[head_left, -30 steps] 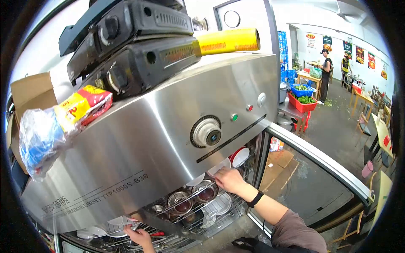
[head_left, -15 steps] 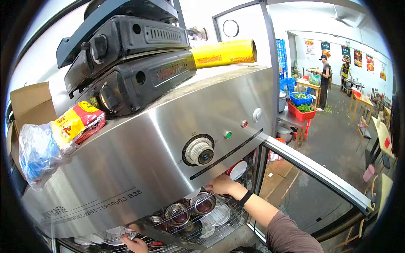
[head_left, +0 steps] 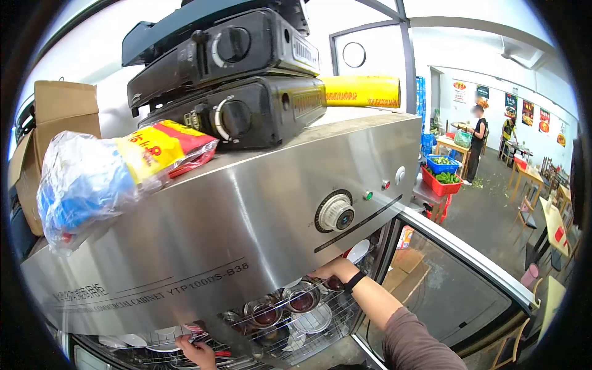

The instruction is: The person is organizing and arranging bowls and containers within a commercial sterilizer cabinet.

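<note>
Below the front panel of a steel cabinet, my right hand reaches in over the wire rack, its fingertips hidden behind the panel edge. Near it are glass bowls with dark contents and a white bowl. Further left, my left hand is at the rack's front edge, fingers bent round something small and dark that I cannot make out. White plates lie on the rack behind it, and a red item sits just to its right.
Stacked black gas stoves, a yellow wrap box and a plastic-wrapped bundle rest on the cabinet top. An open glass door stands at right. Two people are in the room beyond, near tables and vegetable baskets.
The view has shifted, so the cabinet top and stoves appear further right. My left hand's fingers have moved slightly up toward the plates; my right hand remains at the same part of the rack.
</note>
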Motion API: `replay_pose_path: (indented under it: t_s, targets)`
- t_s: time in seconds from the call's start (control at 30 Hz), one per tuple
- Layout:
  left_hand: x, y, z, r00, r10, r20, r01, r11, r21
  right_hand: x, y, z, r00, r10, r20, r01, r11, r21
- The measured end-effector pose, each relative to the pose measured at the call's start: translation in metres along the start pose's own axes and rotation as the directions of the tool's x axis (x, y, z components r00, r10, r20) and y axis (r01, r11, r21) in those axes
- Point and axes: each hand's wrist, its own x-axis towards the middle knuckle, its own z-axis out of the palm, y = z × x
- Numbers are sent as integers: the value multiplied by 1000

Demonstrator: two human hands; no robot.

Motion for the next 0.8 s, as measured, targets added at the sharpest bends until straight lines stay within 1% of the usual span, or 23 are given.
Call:
replay_pose_path:
  t_s: [0.03,0.07,0.13,0.17,0.2,0.23,0.27,0.3,0.33,0.37,0.4,0.43,0.47,0.53,0.6,0.63,0.67,0.73,0.8]
  targets:
    - [0,-4,0,1000,18,-2,-18,1000,2,19,16,24,1000,-16,-19,15,999,-45]
    - [-3,-12,7,1000,14,5,-13,999,-52,29,23,37,999,-35,-39,31,996,-89]
    - [-14,-37,20,1000,5,24,-1,989,-149,9,2,13,984,-87,-156,84,996,-30]
    - [-10,-24,5,960,-183,211,213,969,-128,-1,-6,7,973,-110,-203,113,994,3]
    - [-10,-32,10,996,15,87,2,981,-194,9,8,22,978,-59,-202,57,998,-13]
    - [-9,-30,7,995,1,96,19,977,-210,1,-5,5,996,-26,-90,20,997,-69]
    - [-5,-23,1,996,38,85,-21,981,-192,12,18,33,990,-36,-137,54,990,133]
    - [-2,-22,-4,994,30,109,-3,969,-248,8,18,31,993,-41,-115,49,996,70]
    - [-3,-22,-6,989,-3,145,38,970,-241,13,23,36,995,-62,-75,66,997,50]
    - [-1,-22,-8,990,35,139,1,969,-247,10,15,27,996,82,34,-84,993,82]
    - [-1,-21,-10,990,39,134,-3,967,-256,-5,3,20,996,-4,-92,8,999,48]
    - [-3,-23,-10,984,-15,180,67,955,-290,-2,11,24,999,30,-39,-28,999,46]
    - [0,-22,-10,989,65,130,-33,971,-236,1,15,27,998,56,-13,-57,997,-46]
    - [2,-19,-14,987,50,150,-9,964,-265,-16,3,19,990,41,-134,-40,999,8]
    - [0,-25,-12,986,49,157,-1,956,-293,-33,-24,11,952,179,-250,-211,972,-106]
    - [3,-21,-16,985,63,160,-13,955,-295,-34,-28,11,919,148,-366,-201,973,-111]
    - [4,-23,-17,982,64,176,-3,944,-329,-36,-32,11,894,133,-428,-228,957,-180]
    - [7,-22,-21,978,73,197,-1,940,-342,-48,-71,-1,790,6,-612,-95,989,-113]
    - [4,-26,-17,979,50,199,22,939,-343,-43,-105,-1,751,-127,-648,77,991,-105]
